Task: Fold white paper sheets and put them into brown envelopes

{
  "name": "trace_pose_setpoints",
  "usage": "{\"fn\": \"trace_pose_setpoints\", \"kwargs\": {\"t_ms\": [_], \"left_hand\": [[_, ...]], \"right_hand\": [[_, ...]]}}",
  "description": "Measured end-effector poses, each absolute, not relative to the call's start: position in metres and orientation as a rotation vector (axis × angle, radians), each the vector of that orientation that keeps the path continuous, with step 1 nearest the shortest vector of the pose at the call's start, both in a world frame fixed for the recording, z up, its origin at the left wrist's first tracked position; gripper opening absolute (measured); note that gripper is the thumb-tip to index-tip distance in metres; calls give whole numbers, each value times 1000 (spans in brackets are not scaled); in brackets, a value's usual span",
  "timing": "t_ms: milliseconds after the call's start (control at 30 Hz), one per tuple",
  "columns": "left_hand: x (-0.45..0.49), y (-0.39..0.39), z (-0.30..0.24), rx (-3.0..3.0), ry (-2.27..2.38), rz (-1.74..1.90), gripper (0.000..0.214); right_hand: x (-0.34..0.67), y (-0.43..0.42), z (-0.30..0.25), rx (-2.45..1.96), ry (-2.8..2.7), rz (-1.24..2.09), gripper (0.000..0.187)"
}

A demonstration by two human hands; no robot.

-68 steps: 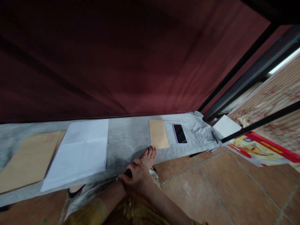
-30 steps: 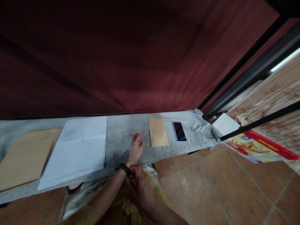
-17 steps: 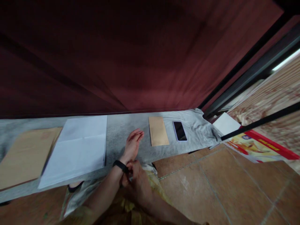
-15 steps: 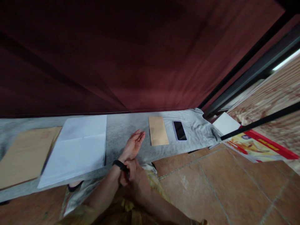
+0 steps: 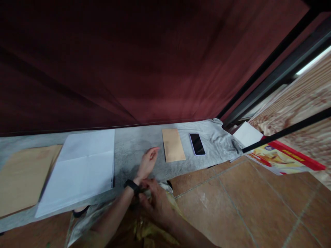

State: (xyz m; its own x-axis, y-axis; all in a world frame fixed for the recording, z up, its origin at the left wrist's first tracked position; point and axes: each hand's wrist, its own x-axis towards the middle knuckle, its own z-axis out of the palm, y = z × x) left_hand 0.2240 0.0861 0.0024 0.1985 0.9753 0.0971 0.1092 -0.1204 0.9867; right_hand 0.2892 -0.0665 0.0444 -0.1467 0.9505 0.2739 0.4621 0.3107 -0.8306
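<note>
My left hand [image 5: 148, 162] is held out over the grey cloth, palm turned sideways, its fingers extended and holding nothing. A black wristband [image 5: 132, 186] is around the left wrist. My right hand [image 5: 158, 201] is just beside the band, with thumb and fingers parted and a gap between them; its fingertips are slightly blurred, and I cannot tell whether they touch the band. To the right of my left hand lies a small brown envelope [image 5: 173, 145]. Beyond it is a phone [image 5: 197, 144] with a dark screen and a pale purple edge.
A bench covered in grey cloth [image 5: 134, 141] runs across the view. White paper sheets [image 5: 80, 168] and large brown envelopes [image 5: 23, 179] lie on its left. Behind hangs a dark red curtain [image 5: 144, 69]. At right are black metal bars [image 5: 271, 63], a red-yellow box [image 5: 281, 156] and floor tiles [image 5: 227, 203].
My right hand has loosened from the wristband, its thumb and fingers moving apart. My left hand has turned and its fingers show more from the side. The view has shifted slightly.
</note>
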Motion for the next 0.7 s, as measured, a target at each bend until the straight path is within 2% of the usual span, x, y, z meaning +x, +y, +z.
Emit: {"fn": "trace_pose_setpoints", "kwargs": {"t_ms": [100,167,267,467,700], "left_hand": [[232,76,-5,1944,1058,955,38],[239,65,-8,2211,975,838,47],[248,50,-15,2490,931,676,48],[254,37,-42,2678,1025,558,44],[256,35,-55,2743,1047,601,43]], "right_hand": [[332,-52,36,-1420,-1576,559,29],[364,-37,23,-1541,-1534,415,33],[406,-23,-3,-1700,-1529,234,37],[440,-25,-43,-1771,-1687,45,41],[449,-14,-59,-1783,-1674,8,39]]}}
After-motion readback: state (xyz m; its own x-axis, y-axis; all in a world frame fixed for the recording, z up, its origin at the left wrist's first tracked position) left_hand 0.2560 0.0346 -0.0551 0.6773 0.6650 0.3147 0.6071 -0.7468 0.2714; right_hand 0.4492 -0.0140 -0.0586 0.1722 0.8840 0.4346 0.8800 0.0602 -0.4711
